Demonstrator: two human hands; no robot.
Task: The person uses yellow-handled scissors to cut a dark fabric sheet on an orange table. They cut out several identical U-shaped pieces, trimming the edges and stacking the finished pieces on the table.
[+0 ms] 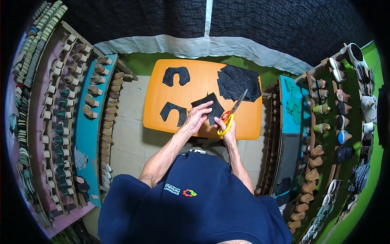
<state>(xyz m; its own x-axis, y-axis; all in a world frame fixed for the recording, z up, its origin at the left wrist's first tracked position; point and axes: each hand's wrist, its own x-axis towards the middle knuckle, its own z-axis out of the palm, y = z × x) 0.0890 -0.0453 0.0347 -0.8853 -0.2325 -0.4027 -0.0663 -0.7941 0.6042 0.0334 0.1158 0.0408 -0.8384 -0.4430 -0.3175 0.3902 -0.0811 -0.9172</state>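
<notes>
Over the front of the orange table (203, 77), my left hand (197, 117) grips a black piece of cloth-like or leather-like material (216, 110), its fingers lying across the left part. Beside it, my right hand (229, 131) is closed around scissors (239, 101) with yellow handles. The blades point up and away to the right, past the piece's right edge, and look nearly together. Two black U-shaped pieces, a far one (167, 75) and a near one (172, 107), lie flat on the left side. A loose pile of black pieces (239, 83) covers the far right corner.
A left rack (71, 105) and a right rack (310, 162) hold many shoe lasts and shoes. Green scraps (292, 99) lie on a blue panel at right. A dark curtain (252, 24) with a pale lower border hangs behind the table. The floor (130, 130) is tiled.
</notes>
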